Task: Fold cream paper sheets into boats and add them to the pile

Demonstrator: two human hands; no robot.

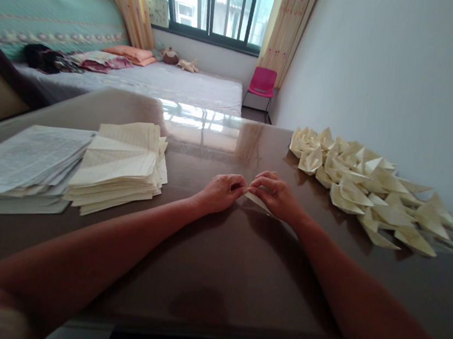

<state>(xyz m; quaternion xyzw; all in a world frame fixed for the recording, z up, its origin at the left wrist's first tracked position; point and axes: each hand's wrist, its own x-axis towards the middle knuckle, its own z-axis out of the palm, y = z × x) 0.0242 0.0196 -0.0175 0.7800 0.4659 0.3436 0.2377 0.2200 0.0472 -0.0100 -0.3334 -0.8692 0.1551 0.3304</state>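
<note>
Just above the middle of the brown table, my left hand (226, 192) and my right hand (273, 193) meet with their fingertips pinched together. Between them is a small folded piece of cream paper (259, 201), mostly covered by the right hand. Both hands grip it at its left end, thumbs against fingers. Its exact folded shape is hidden. Right of my hands lies a pile of folded paper boats (353, 179) in the same cream paper. To the left sits a stack of cream lined sheets (118, 161), the top one creased.
A stack of printed white papers (25, 158) lies at the table's far left. The glossy brown table (206, 266) reaches toward a bed (211, 88) under the window. A pink chair (262, 81) stands by the white wall (379, 72) on the right.
</note>
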